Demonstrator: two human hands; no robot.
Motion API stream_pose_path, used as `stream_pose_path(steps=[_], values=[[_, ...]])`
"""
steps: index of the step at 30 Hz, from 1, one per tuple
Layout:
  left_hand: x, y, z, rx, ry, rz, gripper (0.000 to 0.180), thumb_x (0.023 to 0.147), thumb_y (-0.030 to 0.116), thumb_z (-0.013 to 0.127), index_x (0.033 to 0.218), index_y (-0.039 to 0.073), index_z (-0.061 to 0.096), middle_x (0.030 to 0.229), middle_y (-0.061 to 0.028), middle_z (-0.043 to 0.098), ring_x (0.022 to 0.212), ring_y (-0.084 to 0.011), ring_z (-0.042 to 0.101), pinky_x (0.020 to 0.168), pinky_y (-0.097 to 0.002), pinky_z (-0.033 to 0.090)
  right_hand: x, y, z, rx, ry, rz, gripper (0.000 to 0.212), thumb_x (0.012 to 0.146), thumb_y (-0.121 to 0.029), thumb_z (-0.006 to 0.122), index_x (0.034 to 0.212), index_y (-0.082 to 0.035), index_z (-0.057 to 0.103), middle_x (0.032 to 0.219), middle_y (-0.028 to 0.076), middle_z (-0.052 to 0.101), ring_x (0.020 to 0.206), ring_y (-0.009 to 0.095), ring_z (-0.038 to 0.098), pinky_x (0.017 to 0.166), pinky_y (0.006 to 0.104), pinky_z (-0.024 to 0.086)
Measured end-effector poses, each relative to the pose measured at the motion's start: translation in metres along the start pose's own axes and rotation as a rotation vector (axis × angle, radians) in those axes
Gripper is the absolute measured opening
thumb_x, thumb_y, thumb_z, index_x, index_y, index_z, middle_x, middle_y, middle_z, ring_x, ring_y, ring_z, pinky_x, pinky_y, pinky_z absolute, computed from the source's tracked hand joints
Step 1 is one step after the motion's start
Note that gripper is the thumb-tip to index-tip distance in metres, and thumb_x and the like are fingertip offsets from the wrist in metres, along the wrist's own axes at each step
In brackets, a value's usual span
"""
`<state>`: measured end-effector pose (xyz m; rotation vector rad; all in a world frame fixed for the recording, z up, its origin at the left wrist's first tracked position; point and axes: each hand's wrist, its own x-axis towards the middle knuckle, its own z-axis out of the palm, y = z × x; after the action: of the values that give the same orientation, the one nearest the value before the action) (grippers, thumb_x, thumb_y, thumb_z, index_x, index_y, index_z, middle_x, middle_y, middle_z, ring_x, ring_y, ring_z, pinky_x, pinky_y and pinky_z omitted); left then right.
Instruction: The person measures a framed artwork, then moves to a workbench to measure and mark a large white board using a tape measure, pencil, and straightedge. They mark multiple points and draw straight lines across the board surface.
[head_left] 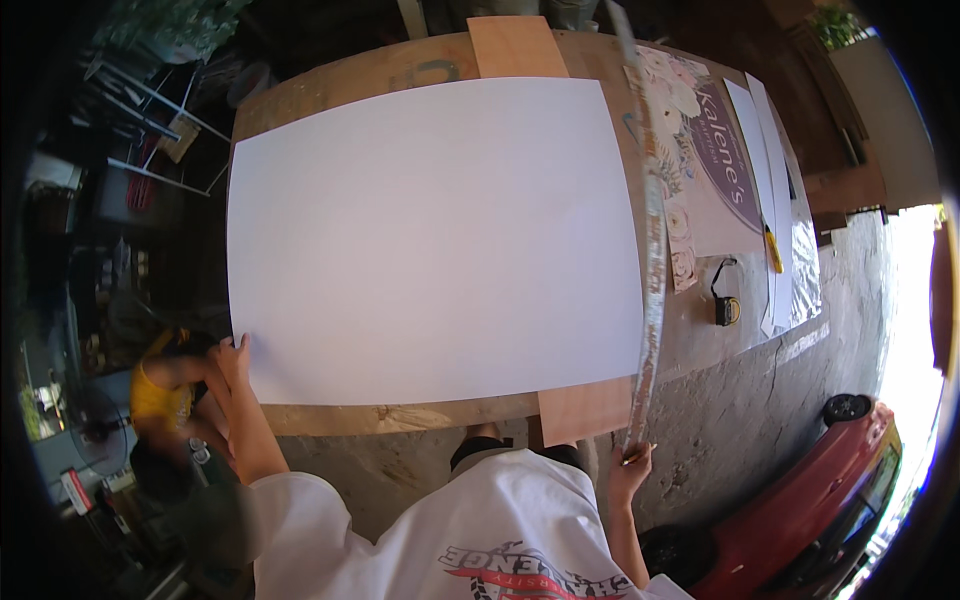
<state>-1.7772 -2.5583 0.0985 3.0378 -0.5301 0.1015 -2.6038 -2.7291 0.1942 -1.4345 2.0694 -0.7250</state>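
The left hand (232, 357) is laid at the lower left corner of the white sheet (430, 240), fingers spread and pressed flat on its edge; nothing is pinched. The sheet is spread flat over most of the wooden table (400, 415), its near edge lying just inside the table's near rim. It is judged to be light, thin and only moderately stiff, so it would likely bow or crease if lifted by one corner; it is better taken at two opposite edges, or slid while held flat. Its smooth face may let it slip on the wood.

Along the sheet's right edge a long metal straightedge (652, 240) is held, running from the far side of the table to beyond the near rim. Its near end is gripped by the right hand (630, 470), fingers closed around it together with what looks like a pencil. The bar is judged stiff but springy over such length.

Further right, a printed floral sign (715, 150), a tape measure (727, 308) and a yellow knife (773, 250) are seen, and a red car (810, 500) below.
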Motion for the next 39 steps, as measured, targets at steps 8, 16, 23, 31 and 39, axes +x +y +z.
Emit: stream_pose_path(steps=[8, 16, 23, 31, 39], values=[[0.028, -0.070, -0.001, -0.469, -0.233, -0.025, 0.034, 0.093, 0.029, 0.072, 0.103, -0.004, 0.071, 0.098, -0.0144, 0.072, 0.092, -0.0267, 0.066, 0.085, -0.0366, 0.050, -0.001, -0.017, 0.059, -0.081, -0.073, -0.021, 0.030, 0.076, -0.008, 0.077, 0.084, -0.003, 0.049, 0.061, 0.010, 0.042, 0.053, 0.024, 0.043, 0.053, 0.0364, 0.040], [0.026, -0.073, -0.051, -0.206, -0.039, -0.167, 0.041, 0.092, 0.029, 0.075, 0.120, 0.001, 0.068, 0.116, -0.0176, 0.071, 0.108, -0.0313, 0.066, 0.094, -0.0401, 0.052, -0.004, -0.012, 0.083, -0.065, -0.026, -0.098, 0.032, 0.078, -0.016, 0.083, 0.090, -0.002, 0.057, 0.066, 0.016, 0.056, 0.057, 0.036, 0.058, 0.057, 0.0413, 0.049], [-0.049, 0.171, -0.030, -0.319, 0.238, 0.538, 0.050, 0.095, 0.032, 0.072, 0.131, -0.001, 0.059, 0.132, -0.0204, 0.062, 0.125, -0.0380, 0.056, 0.111, -0.0478, 0.040, -0.009, -0.021, 0.098, -0.356, 0.015, -0.217, 0.046, 0.081, -0.027, 0.084, 0.114, -0.005, 0.061, 0.104, 0.016, 0.064, 0.099, 0.037, 0.061, 0.089, 0.0478, 0.046], [-0.232, 0.512, -0.027, -0.668, -0.319, 1.159, 0.068, 0.087, 0.034, 0.080, 0.142, 0.005, 0.053, 0.152, -0.0218, 0.045, 0.144, -0.0406, 0.040, 0.116, -0.0505, 0.036, 0.005, -0.008, 0.098, -0.221, -0.149, -0.291, 0.062, 0.078, -0.019, 0.086, 0.132, -0.006, 0.058, 0.110, 0.018, 0.060, 0.102, 0.037, 0.056, 0.088, 0.0483, 0.042], [-0.228, 0.631, -0.007, -0.450, -0.337, 1.515, 0.094, 0.067, 0.069, 0.083, 0.147, 0.031, 0.052, 0.163, -0.0254, 0.019, 0.149, -0.0516, 0.022, 0.119, -0.0674, 0.023, 0.014, 0.006, 0.089, -0.142, -0.308, -0.290, 0.062, 0.075, -0.012, 0.086, 0.130, -0.005, 0.060, 0.106, 0.017, 0.062, 0.097, 0.037, 0.057, 0.090, 0.0514, 0.045]])
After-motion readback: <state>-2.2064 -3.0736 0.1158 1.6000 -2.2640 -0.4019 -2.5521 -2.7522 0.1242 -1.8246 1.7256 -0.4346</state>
